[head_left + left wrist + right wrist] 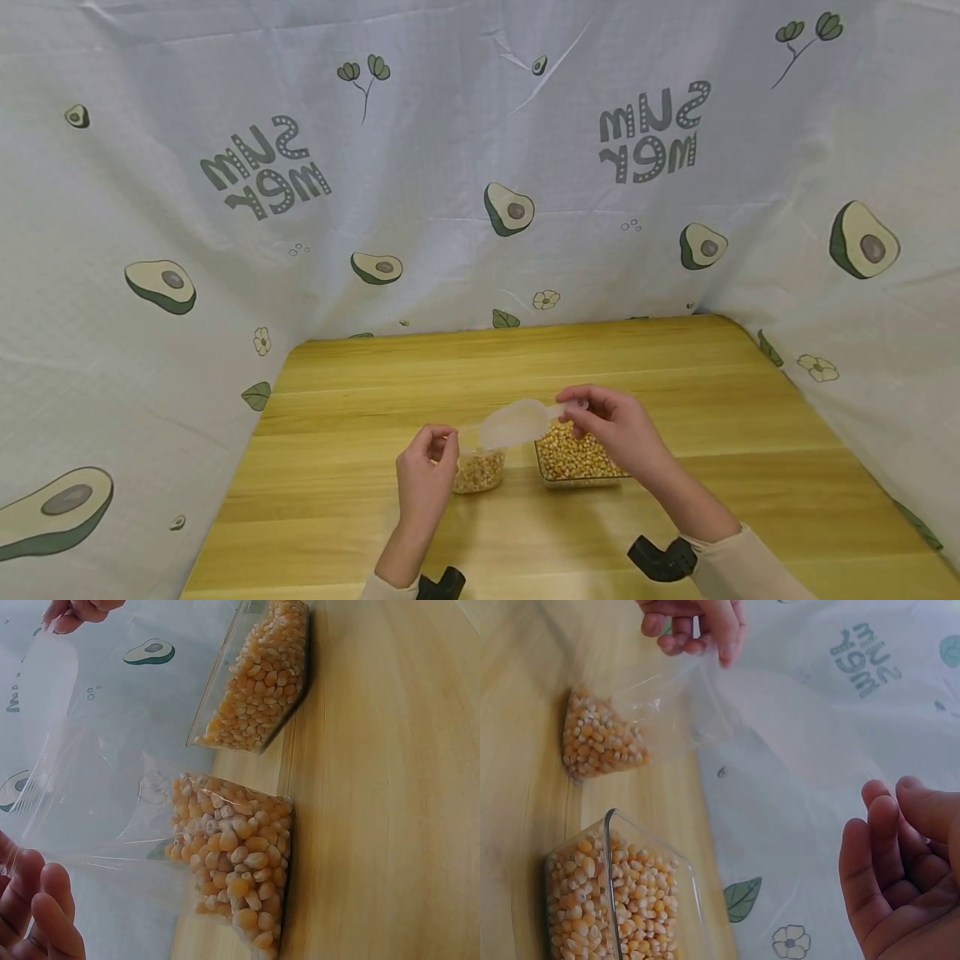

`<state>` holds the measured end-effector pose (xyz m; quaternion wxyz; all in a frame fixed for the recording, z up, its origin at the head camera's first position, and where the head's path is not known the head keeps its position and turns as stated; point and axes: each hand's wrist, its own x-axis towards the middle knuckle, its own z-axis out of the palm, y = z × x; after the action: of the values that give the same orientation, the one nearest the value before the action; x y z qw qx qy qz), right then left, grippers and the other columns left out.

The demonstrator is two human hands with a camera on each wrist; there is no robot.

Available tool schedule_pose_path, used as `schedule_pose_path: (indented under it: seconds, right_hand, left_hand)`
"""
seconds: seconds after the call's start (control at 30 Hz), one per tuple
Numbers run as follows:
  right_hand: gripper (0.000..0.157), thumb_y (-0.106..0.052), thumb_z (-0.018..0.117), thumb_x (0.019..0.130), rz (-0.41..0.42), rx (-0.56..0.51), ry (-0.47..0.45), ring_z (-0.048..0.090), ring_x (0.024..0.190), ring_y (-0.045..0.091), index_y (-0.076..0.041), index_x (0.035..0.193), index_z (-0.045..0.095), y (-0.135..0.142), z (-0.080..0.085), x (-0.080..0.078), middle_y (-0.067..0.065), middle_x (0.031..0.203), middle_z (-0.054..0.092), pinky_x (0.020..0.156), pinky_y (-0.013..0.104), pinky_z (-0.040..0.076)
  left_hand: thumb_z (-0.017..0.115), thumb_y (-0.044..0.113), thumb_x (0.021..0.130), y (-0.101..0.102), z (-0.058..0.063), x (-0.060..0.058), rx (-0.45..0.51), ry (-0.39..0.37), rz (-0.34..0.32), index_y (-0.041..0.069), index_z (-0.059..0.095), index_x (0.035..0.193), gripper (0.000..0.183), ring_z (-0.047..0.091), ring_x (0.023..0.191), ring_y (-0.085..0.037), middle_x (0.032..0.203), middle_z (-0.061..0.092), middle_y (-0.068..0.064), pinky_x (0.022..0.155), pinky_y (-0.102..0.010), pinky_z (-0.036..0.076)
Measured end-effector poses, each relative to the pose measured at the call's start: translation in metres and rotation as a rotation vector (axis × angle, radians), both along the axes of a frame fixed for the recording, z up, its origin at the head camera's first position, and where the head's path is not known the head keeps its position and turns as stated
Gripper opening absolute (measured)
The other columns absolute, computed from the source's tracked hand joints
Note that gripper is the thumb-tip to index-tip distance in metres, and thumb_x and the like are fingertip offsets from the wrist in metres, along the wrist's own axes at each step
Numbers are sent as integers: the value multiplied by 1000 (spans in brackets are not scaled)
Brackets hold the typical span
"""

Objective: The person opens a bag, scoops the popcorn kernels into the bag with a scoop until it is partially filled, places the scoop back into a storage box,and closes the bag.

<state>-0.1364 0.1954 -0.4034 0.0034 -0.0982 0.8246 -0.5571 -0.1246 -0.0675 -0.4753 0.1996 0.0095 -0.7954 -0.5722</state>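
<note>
My left hand (426, 471) pinches the upper edge of a clear plastic bag (478, 472), whose lower part is full of corn kernels and stands on the table. In my right hand (611, 425), thumb and fingers grip the handle of a translucent white scoop (516, 422). The scoop's bowl is tipped toward the left, its end at the bag's mouth. In the left wrist view, the kernels (232, 855) sit in the bag's bottom, with see-through film stretched up to my fingers. No kernels show in the scoop (795, 727).
Right of the bag, below my right hand, is a clear rectangular container (585, 482) holding many corn kernels (573, 454). Both stand on a wood-grain table (337, 400). A pale cloth (450, 150) printed with avocados hangs around the back and sides.
</note>
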Motion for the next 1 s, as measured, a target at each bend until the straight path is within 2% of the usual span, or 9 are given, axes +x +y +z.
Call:
schedule_pose_path:
  seconds: [0.3, 0.53, 0.77, 1.0]
  right_hand:
    - [23, -13, 60, 100, -13, -80, -46, 65, 76, 15, 2, 117, 66, 9, -4, 2, 18, 99, 69, 69, 31, 57]
    - [30, -17, 60, 100, -60, -115, -98, 65, 79, 15, 4, 122, 62, 19, -9, 6, 11, 98, 70, 71, 30, 58]
    - [28, -19, 60, 101, -81, -167, -91, 62, 75, 12, 0, 120, 64, 31, -17, 9, 3, 94, 72, 72, 29, 58]
    - [28, -21, 61, 100, -102, -167, -99, 62, 74, 11, -2, 120, 64, 44, -25, 14, -1, 93, 71, 70, 27, 58]
  left_hand:
    - [68, 9, 92, -1, 0, -2, -6, 11, -6, 10, 73, 90, 6, 56, 55, -2, 67, 66, -1, 52, -23, 49]
    - [68, 9, 92, -1, -2, -2, -7, 19, -5, 13, 73, 89, 8, 56, 55, -2, 67, 66, 0, 52, -23, 49]
    - [68, 8, 92, -1, -3, -2, -11, 13, -5, 11, 73, 90, 7, 56, 55, -1, 67, 66, 0, 51, -23, 49]
    - [68, 8, 92, -1, -2, -1, -7, 10, -5, 11, 73, 89, 7, 56, 55, -2, 67, 66, 0, 51, -23, 49]
